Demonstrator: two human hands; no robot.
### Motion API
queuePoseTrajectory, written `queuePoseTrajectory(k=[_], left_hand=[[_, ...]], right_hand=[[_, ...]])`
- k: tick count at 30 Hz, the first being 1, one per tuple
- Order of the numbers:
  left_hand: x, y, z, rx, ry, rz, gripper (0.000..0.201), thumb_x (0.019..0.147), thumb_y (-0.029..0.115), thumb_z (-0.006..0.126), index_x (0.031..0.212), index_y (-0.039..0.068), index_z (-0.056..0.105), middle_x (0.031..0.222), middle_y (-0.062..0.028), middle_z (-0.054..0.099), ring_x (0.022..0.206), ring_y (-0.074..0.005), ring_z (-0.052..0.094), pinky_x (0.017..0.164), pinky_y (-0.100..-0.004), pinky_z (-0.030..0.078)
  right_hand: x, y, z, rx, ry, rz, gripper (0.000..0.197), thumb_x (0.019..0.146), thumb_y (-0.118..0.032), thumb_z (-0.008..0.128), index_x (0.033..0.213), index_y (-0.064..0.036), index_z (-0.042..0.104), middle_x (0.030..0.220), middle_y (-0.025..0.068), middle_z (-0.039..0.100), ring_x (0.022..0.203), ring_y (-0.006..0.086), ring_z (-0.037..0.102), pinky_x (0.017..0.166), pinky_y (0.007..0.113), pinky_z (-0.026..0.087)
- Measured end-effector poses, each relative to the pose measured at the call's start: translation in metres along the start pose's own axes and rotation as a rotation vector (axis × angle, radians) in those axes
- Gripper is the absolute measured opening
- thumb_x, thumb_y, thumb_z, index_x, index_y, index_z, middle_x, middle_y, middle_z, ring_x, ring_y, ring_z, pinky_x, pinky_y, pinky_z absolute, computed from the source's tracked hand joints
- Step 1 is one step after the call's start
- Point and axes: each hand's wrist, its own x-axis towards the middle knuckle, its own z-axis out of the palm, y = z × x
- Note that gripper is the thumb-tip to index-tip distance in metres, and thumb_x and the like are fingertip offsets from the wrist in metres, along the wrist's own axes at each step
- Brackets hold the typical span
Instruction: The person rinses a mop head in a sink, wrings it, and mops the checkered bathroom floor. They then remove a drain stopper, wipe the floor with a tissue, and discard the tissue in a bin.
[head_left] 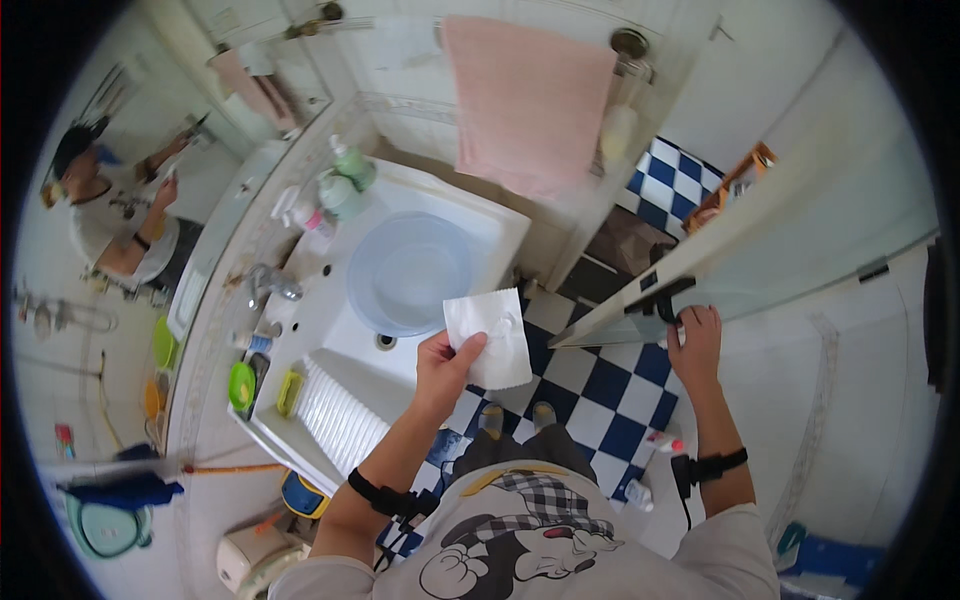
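Observation:
My left hand point(446, 372) grips a flat white packet point(488, 338) with zigzag edges, thumb on top, over the front of the white sink. Out to the right, my right hand point(697, 345) is closed beside the black door handle point(662, 298) of a pale door point(640, 310) that stands ajar. A bit of something white shows by its thumb; whether the fingers touch the handle is hard to make out. Below the packet's far side, a translucent blue basin point(410, 275) sits in the sink point(500, 225).
Along the sink's left are pump bottles point(342, 193), a faucet point(272, 284), a green bowl point(241, 385) and a ribbed washboard point(335, 405). A pink towel point(525, 100) hangs ahead. Two bottles point(638, 494) lie on the checkered floor point(610, 385). A mirror point(130, 200) covers the left wall.

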Motion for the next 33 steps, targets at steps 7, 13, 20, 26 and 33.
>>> queuePoseTrajectory(k=[7, 13, 20, 26, 33], left_hand=[[0.045, -0.017, 0.053, 0.089, -0.257, -0.130, 0.021, 0.091, 0.017, 0.070, 0.102, -0.002, 0.070, 0.089, -0.0052, 0.072, 0.076, -0.0087, 0.065, 0.069, -0.0251, 0.052], [0.102, -0.048, 0.137, 0.147, -0.462, -0.178, 0.025, 0.091, 0.019, 0.070, 0.102, -0.003, 0.070, 0.089, -0.0050, 0.072, 0.076, -0.0090, 0.065, 0.068, -0.0248, 0.052], [0.189, -0.080, 0.277, 0.171, -0.507, -0.229, 0.024, 0.091, 0.018, 0.071, 0.104, -0.002, 0.069, 0.093, -0.0043, 0.071, 0.078, -0.0086, 0.064, 0.069, -0.0246, 0.051], [0.278, -0.099, 0.420, 0.190, -0.503, -0.221, 0.024, 0.090, 0.017, 0.072, 0.106, 0.000, 0.069, 0.095, -0.0055, 0.071, 0.080, -0.0112, 0.065, 0.071, -0.0269, 0.053], [0.366, -0.101, 0.537, 0.134, -0.471, -0.180, 0.021, 0.090, 0.016, 0.071, 0.103, 0.000, 0.068, 0.093, -0.0057, 0.071, 0.080, -0.0103, 0.065, 0.070, -0.0268, 0.053]], right_hand=[[-0.247, 0.050, 0.012, 0.296, 0.089, 0.923, 0.049, 0.083, -0.005, 0.063, 0.130, 0.0034, 0.051, 0.134, 0.0234, 0.051, 0.127, 0.0378, 0.045, 0.110, 0.044, 0.031], [-0.423, 0.065, 0.080, 0.325, -0.315, 1.064, 0.046, 0.097, -0.041, 0.047, 0.135, -0.0158, 0.049, 0.141, 0.0090, 0.049, 0.132, 0.0290, 0.044, 0.107, 0.054, 0.037], [-0.495, 0.106, 0.086, 1.181, 1.367, 1.910, 0.042, 0.094, -0.039, 0.049, 0.128, -0.0145, 0.057, 0.131, 0.0043, 0.059, 0.124, 0.0263, 0.052, 0.106, 0.048, 0.039], [-0.536, 0.135, 0.045, 0.583, 0.016, 2.005, 0.063, 0.088, -0.051, 0.056, 0.132, -0.0064, 0.050, 0.128, 0.0153, 0.057, 0.114, 0.0283, 0.054, 0.101, 0.047, 0.040], [-0.383, 0.196, 0.157, 0.287, -1.193, 0.931, 0.028, 0.092, -0.034, 0.058, 0.100, -0.0071, 0.061, 0.090, 0.0109, 0.062, 0.077, 0.0262, 0.059, 0.071, 0.041, 0.048]])
